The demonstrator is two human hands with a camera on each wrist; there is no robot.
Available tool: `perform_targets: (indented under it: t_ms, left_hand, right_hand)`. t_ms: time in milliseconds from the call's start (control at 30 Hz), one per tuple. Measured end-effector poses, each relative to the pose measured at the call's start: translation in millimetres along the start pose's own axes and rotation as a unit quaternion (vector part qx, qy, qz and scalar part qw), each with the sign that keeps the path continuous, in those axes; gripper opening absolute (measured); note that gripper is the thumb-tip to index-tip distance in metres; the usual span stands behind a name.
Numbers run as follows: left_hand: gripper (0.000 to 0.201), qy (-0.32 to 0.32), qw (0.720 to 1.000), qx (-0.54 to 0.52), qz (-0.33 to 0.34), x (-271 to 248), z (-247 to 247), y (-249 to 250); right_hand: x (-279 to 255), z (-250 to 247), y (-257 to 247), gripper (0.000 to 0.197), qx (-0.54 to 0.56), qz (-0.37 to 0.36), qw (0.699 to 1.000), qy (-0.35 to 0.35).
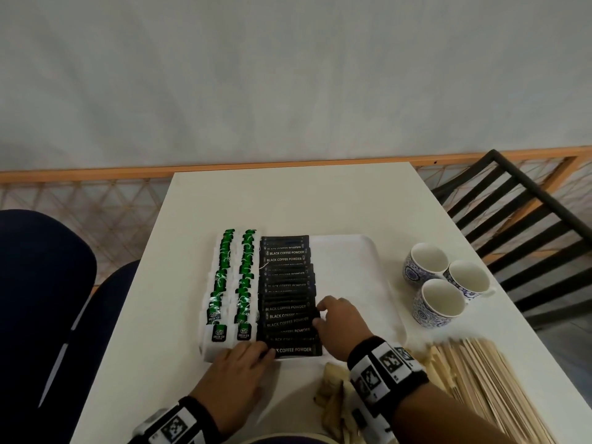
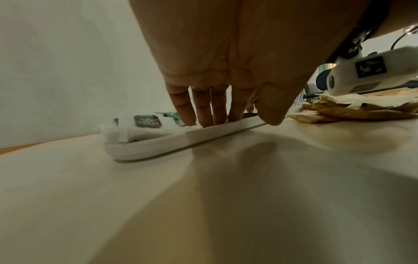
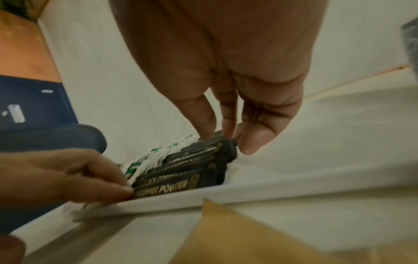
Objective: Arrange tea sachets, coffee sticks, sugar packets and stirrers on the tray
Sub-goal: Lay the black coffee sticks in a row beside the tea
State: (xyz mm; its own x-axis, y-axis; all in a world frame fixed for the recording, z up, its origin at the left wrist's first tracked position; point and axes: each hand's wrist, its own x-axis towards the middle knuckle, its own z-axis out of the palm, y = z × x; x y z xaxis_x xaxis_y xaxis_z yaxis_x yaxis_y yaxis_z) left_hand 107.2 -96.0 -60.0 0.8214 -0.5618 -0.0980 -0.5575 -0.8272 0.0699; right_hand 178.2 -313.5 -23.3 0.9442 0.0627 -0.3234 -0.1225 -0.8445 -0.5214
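A white tray (image 1: 352, 261) holds two columns of green tea sachets (image 1: 230, 283) and, beside them, one column of black coffee sticks (image 1: 286, 283). My left hand (image 1: 253, 352) lies at the tray's near edge, its straight fingers (image 2: 203, 117) pressing on the tray rim (image 2: 172, 144) and the left end of the nearest stick (image 3: 169, 189). My right hand (image 1: 320, 315) sits at the right ends of the near sticks, where its fingertips and thumb (image 3: 248, 146) touch the stick ends (image 3: 228, 148). The tray's right half is bare.
Brown sugar packets (image 1: 333, 389) lie in a loose pile by the table's near edge, under my right wrist. A heap of wooden stirrers (image 1: 480, 379) lies to their right. Three blue-patterned cups (image 1: 442, 299) stand right of the tray. A black chair (image 1: 512, 213) stands at the far right.
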Motion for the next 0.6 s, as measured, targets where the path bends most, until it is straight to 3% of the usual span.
perform_targets:
  t_ms: [100, 333, 600]
  left_hand:
    - [0.082, 0.004, 1.000, -0.004, 0.016, 4, -4, 2]
    - [0.091, 0.007, 0.999, -0.005, 0.042, 16, 7, -2]
    - [0.083, 0.037, 0.998, -0.009, 0.059, 21, 8, -4]
  right_hand:
    - [4, -10, 7, 0.035, -0.018, 0.024, 0.999, -0.036]
    - [6, -11, 2, 0.031, -0.094, 0.005, 0.987, -0.134]
    - [21, -16, -2, 0.035, -0.038, 0.022, 0.997, -0.065]
